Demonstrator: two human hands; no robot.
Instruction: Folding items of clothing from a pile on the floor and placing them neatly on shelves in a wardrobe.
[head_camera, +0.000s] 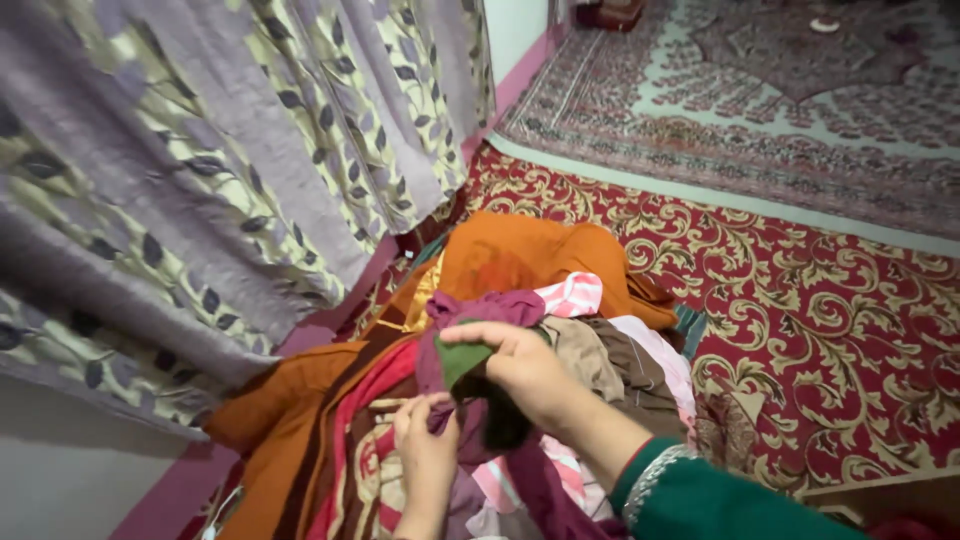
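We see the right hand (525, 370) pinching a green cloth (462, 358) atop the clothes pile (520, 270) on the red carpet (800, 300); left hand (425, 450) closed on maroon fabric (480, 310). Soft, light, limp, we judge; best gathered at an edge.

You are getting a single view, from the camera worn on your head, so no second view is sharing any of the scene. It is looking steeply down and forward, tilted to one side, so the floor is running at a slant. It is sitting close over the heap of mixed coloured clothes (520, 300) at lower centre, is facing the mauve leaf-patterned curtain (200, 150) at left, and is taking in the red and gold patterned carpet (820, 310) at right.
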